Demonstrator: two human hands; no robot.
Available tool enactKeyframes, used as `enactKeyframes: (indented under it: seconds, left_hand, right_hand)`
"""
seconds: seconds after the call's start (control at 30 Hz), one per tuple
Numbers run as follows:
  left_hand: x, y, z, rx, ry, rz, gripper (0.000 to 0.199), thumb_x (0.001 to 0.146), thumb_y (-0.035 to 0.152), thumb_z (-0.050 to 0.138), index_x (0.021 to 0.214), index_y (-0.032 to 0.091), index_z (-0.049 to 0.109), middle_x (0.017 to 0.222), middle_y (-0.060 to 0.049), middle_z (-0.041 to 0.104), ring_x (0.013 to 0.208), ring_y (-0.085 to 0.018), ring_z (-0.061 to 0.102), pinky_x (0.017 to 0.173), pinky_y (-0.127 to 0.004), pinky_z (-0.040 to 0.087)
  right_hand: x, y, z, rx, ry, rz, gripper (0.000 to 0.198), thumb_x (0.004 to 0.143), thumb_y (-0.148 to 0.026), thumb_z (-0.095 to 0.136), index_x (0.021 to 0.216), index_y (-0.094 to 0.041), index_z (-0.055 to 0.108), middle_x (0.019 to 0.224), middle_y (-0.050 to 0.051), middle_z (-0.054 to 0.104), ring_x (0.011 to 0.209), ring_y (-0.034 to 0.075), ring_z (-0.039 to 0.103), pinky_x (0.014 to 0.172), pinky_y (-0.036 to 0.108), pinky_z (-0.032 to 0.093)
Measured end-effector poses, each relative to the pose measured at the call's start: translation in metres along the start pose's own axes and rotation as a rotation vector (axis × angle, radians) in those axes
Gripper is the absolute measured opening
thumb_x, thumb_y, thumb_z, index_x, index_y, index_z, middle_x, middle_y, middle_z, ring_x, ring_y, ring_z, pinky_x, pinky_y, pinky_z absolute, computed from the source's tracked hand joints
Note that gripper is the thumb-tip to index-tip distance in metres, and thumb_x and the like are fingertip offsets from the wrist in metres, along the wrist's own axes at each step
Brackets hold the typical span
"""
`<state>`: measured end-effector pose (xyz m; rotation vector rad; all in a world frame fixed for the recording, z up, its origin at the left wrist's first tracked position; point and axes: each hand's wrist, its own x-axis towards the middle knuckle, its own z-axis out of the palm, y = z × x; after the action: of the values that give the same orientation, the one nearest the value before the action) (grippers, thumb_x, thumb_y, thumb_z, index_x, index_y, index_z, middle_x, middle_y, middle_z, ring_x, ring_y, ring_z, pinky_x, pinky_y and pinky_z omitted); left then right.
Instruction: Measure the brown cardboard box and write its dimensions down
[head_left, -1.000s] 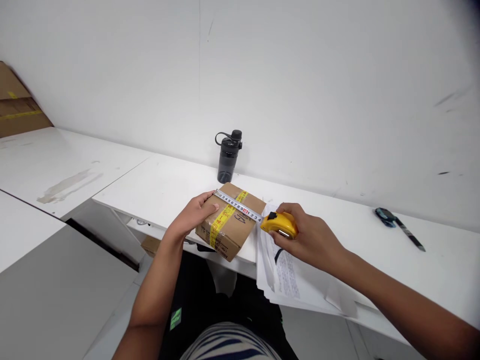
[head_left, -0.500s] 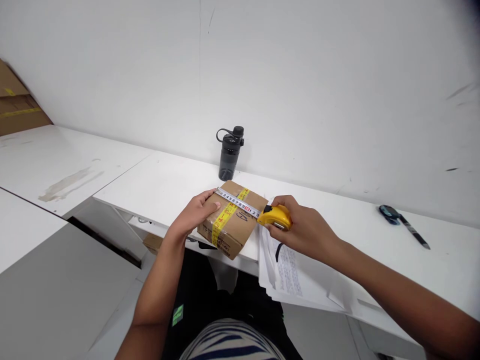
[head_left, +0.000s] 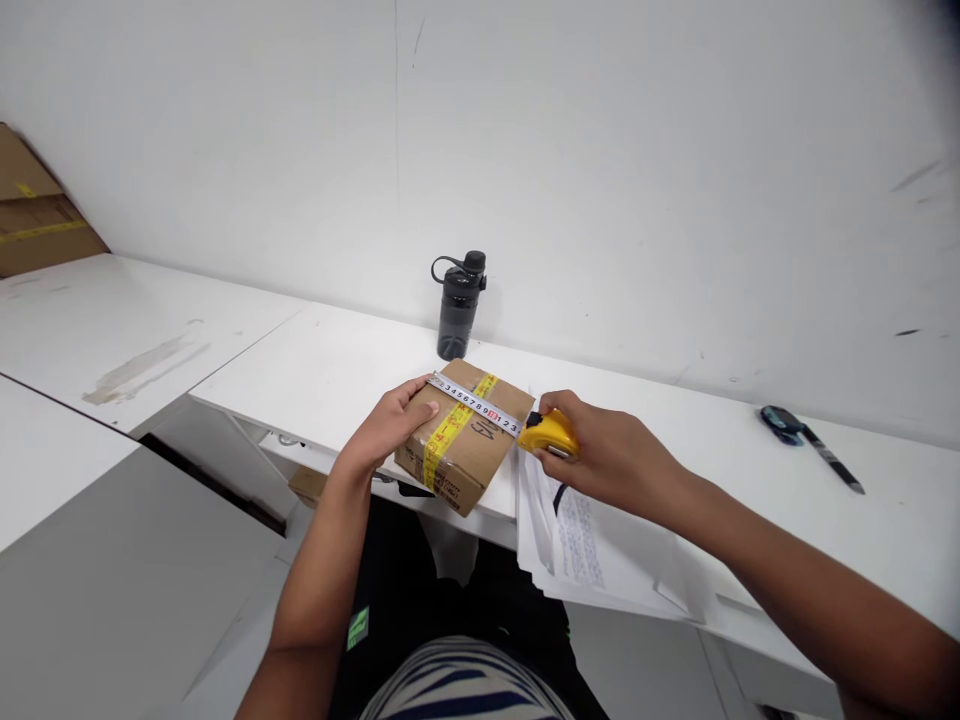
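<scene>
A small brown cardboard box (head_left: 480,462) with yellow printed tape is tilted at the front edge of the white desk. My left hand (head_left: 390,425) grips its left side, thumb on the top face and fingers at the far left edge. In my right hand (head_left: 600,450) is a yellow tape measure (head_left: 549,434), held at the box's right edge. Its silver blade (head_left: 474,402) is pulled out across the top of the box, from the far left edge to the case. The blade's hooked end lies beside my left fingertips.
A dark water bottle (head_left: 459,305) stands behind the box near the wall. Printed papers (head_left: 592,550) lie under my right forearm. Farther right are a dark round object (head_left: 781,424) and a black pen (head_left: 832,458). Larger cardboard boxes (head_left: 45,215) sit at the far left.
Hardly anything differs. The view has shifted slightly, and both hands keep their hold on the box and tape measure, with the blade still across the top.
</scene>
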<state>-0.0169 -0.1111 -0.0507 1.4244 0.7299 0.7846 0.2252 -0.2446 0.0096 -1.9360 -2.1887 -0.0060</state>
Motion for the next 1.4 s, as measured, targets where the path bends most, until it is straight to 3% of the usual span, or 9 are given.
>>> enactKeyframes:
  seconds: [0.83,1.03,1.4]
  left_hand:
    - [-0.003,0.001,-0.002,0.094,0.023,0.020,0.061,0.081,0.039,0.066,0.136,0.018,0.052,0.134,-0.010,0.061,0.114,-0.028,0.061,0.095,-0.035,0.051]
    - [-0.003,0.001,-0.001,0.096,0.024,0.024,0.059,0.082,0.039,0.066,0.135,0.018,0.053,0.132,-0.010,0.062,0.116,-0.029,0.060,0.099,-0.039,0.048]
    - [-0.002,-0.002,0.001,0.058,0.027,0.014,0.062,0.080,0.042,0.068,0.135,0.019,0.053,0.132,-0.009,0.062,0.111,-0.027,0.063,0.093,-0.034,0.051]
  right_hand:
    - [0.009,-0.001,-0.005,0.110,0.002,0.028,0.030,0.076,-0.029,0.055,0.103,-0.026,0.044,0.063,-0.005,0.063,0.053,0.019,0.058,0.051,0.026,0.035]
    - [0.011,-0.002,-0.007,0.086,-0.015,0.009,0.031,0.076,-0.028,0.055,0.104,-0.026,0.043,0.069,-0.003,0.065,0.056,0.019,0.059,0.051,0.026,0.035]
    - [0.005,0.001,-0.002,0.104,-0.009,0.041,0.029,0.076,-0.027,0.056,0.101,-0.025,0.043,0.065,-0.004,0.063,0.053,0.018,0.057,0.050,0.025,0.035]
